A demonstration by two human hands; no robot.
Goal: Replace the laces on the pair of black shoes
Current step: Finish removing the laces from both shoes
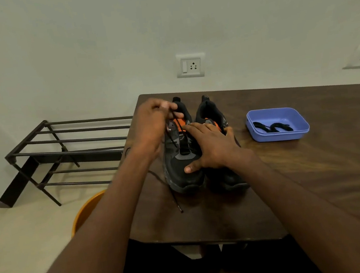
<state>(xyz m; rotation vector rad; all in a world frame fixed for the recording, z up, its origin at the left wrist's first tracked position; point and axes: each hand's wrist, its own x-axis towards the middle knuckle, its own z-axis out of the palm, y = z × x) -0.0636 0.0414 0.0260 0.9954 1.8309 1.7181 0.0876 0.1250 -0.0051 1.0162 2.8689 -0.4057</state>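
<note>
A dark table [312,166] carries two black shoes [221,176] side by side near its left end, with a metal rack [64,149] on the floor beyond. The right hand [211,148] lies flat, fingers straight, across both shoes. The left hand [153,126] pinches what seems the old lace [174,195], though blurred. A blue tray [299,131] holds spare laces [272,127].

Single head-worn wide-angle view, close above the worktop [312,166], facing forward and down past both forearms toward the wall [96,44] beyond its far edge.
</note>
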